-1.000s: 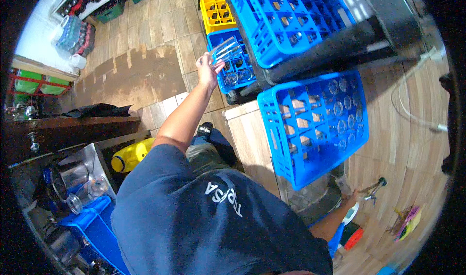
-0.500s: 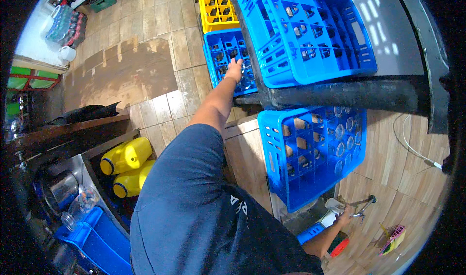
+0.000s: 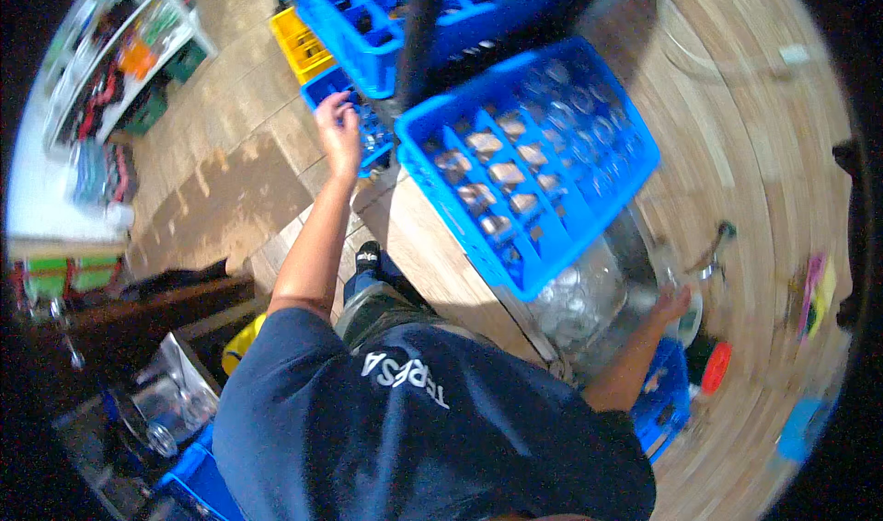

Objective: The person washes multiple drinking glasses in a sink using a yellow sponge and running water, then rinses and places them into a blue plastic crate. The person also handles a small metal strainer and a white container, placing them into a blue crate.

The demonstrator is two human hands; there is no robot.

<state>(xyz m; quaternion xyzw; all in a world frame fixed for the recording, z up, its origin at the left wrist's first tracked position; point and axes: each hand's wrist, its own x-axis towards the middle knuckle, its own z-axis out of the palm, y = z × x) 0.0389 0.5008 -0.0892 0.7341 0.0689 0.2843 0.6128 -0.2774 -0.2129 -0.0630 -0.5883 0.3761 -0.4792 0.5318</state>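
My left hand (image 3: 340,137) is raised over a low blue crate (image 3: 377,160) on the floor, fingers loosely bent and apart, with nothing visible in them. Compartments in a large blue crate (image 3: 432,204) at the centre hold clear glasses (image 3: 570,98), and brownish pieces (image 3: 506,173) fill others. Beyond its near edge, clear glassware (image 3: 584,296) lies in a sink. Over the sink's right side is my right hand (image 3: 674,302), beside a pale round container (image 3: 690,319) and close to a tap (image 3: 710,268). Blur hides whether it grips anything.
Another blue crate (image 3: 368,61) stands higher up behind a dark post (image 3: 421,38). A yellow crate (image 3: 302,45) is on the floor at far left. To my right are a blue crate (image 3: 676,411) and a red round object (image 3: 717,367). Flattened cardboard (image 3: 216,199) covers some floor tiles.
My left hand has lifted out of the low blue crate. The view has turned toward the sink, bringing its glassware into sight. My right hand remains near the tap.
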